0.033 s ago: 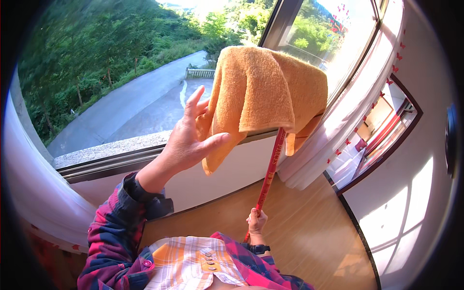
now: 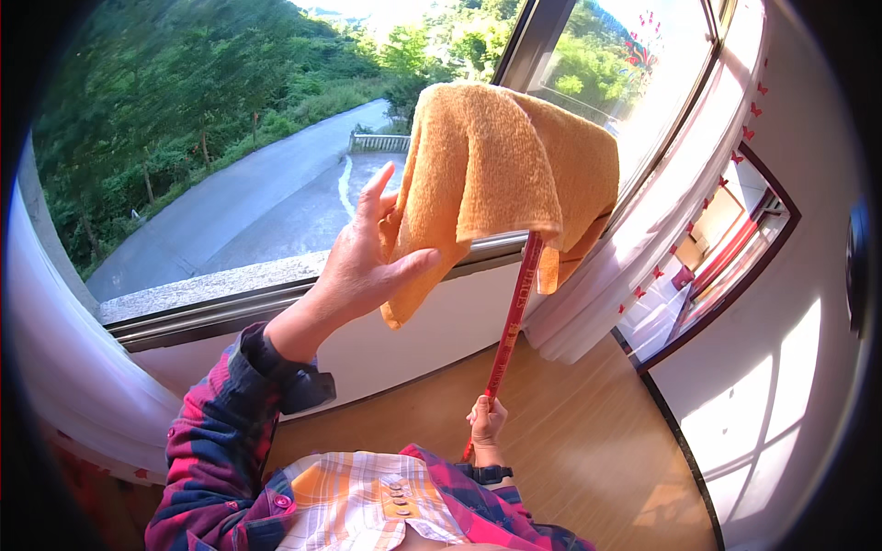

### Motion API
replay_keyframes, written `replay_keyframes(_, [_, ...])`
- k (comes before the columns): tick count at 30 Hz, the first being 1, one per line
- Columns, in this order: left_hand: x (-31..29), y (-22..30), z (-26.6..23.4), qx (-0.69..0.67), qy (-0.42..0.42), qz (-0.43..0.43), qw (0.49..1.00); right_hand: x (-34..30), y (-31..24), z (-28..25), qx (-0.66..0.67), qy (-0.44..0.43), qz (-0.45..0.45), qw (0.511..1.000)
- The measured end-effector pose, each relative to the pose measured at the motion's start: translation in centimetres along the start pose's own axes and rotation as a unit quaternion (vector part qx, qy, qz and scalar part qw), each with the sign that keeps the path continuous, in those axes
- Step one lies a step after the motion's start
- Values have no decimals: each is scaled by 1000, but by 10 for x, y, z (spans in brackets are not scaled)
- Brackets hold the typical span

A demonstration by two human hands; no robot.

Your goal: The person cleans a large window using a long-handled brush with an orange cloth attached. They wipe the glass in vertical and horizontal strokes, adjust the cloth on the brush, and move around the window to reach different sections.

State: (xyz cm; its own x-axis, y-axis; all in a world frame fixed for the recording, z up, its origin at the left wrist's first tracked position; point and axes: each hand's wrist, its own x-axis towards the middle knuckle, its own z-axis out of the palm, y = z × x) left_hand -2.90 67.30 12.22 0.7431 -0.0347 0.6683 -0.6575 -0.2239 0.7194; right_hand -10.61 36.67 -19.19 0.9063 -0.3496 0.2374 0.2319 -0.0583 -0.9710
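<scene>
A thick orange towel [image 2: 501, 165] hangs draped over the top of a red pole [image 2: 511, 335], in front of the window. My right hand [image 2: 486, 424] is wrapped round the lower part of the pole, which leans up and to the right. My left hand [image 2: 367, 253] is raised at the towel's left side, with the fingers and thumb apart. Its fingertips are next to the towel's edge, and I cannot tell whether they touch it. The pole's top end is hidden under the towel.
Behind the towel are an open window with a metal frame [image 2: 220, 308] and a stone ledge. White curtains [image 2: 588, 317] hang at both sides. A dark-framed mirror [image 2: 712, 262] stands at the right wall, above a wooden floor [image 2: 588, 441].
The towel and the pole's upper part have shifted very slightly up. Both hands keep almost the same place and shape.
</scene>
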Motion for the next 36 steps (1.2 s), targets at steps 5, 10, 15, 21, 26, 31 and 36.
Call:
replay_keyframes(5, [95, -19, 17, -16, 139, 111, 984, 61, -79, 32, -3, 10, -32, 999])
replay_keyframes(10, [199, 15, -21, 84, 231, 194, 950, 131, -175, 85, 13, 16, -98, 995])
replay_keyframes(15, [230, -6, -38, 123, 152, 187, 963, 140, -179, 101, -36, 41, -34, 998])
replay_keyframes(21, [158, -105, -8, -8, -6, 8, 1000, 54, -45, 76, -63, 25, 44, 997])
replay_keyframes(26, [106, -153, -11, -312, -151, -192, 918, -30, 6, 46, -168, 38, 91, 981])
replay_keyframes(31, [88, -154, -2, -486, -220, -364, 763, -91, 12, 11, -247, 89, 59, 963])
replay_keyframes(36, [57, -182, 25, -294, -162, -318, 887, -127, -12, -30, -347, 136, 56, 926])
